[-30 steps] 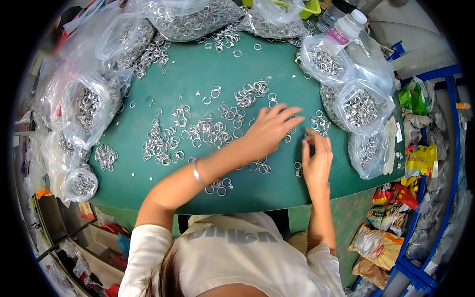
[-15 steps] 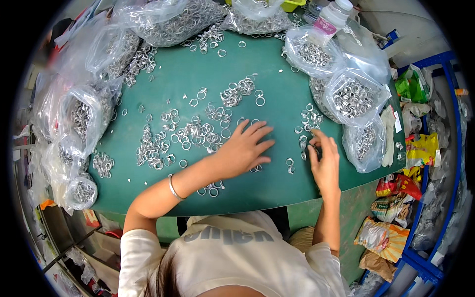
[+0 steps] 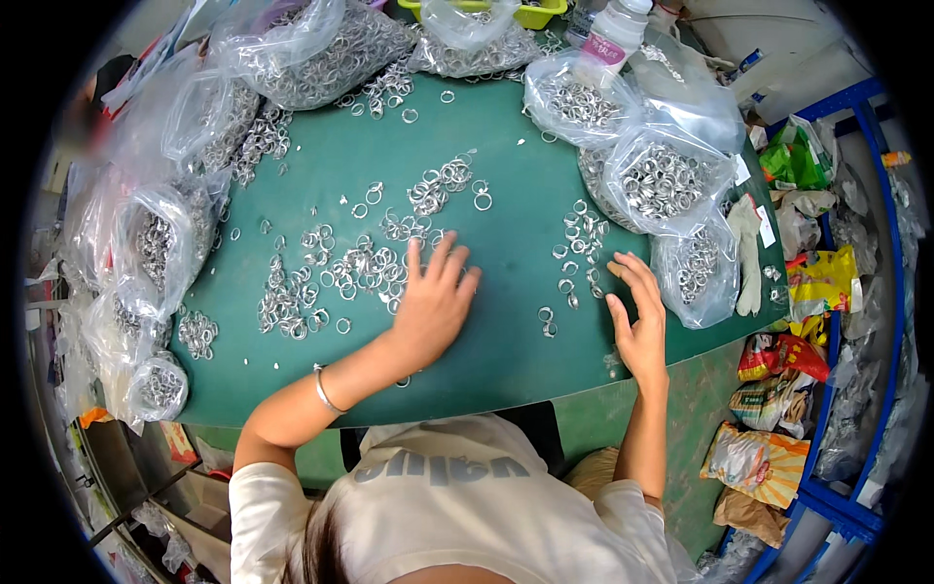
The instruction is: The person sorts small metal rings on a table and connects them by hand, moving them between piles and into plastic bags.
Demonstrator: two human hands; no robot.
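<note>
My left hand point(image 3: 435, 304) has its fingers spread and pointing away from me, at the right edge of a loose pile of silver rings point(image 3: 358, 270). It partly covers some rings there. To the right, my right hand point(image 3: 642, 316) is held with thumb and fingers apart, nothing visible between them. Just left of its fingertips lies a strung-out group of rings point(image 3: 584, 234). A pair of rings point(image 3: 548, 321) sits nearer to me. Below my right thumb is a small blurred greyish thing point(image 3: 611, 362), too smeared to name. Another cluster of rings point(image 3: 428, 195) lies beyond my left hand.
Clear plastic bags of rings point(image 3: 662, 185) line the right side of the green table point(image 3: 506, 360). More bags point(image 3: 156, 243) stand along the left and a large bag point(image 3: 321, 58) at the back. A white bottle point(image 3: 613, 39) and a glove point(image 3: 747, 253) are at the right.
My left hand has moved left, onto the edge of the ring pile. My right hand has drawn away from the right-hand rings, its fingers still apart. The whole view has shifted slightly.
</note>
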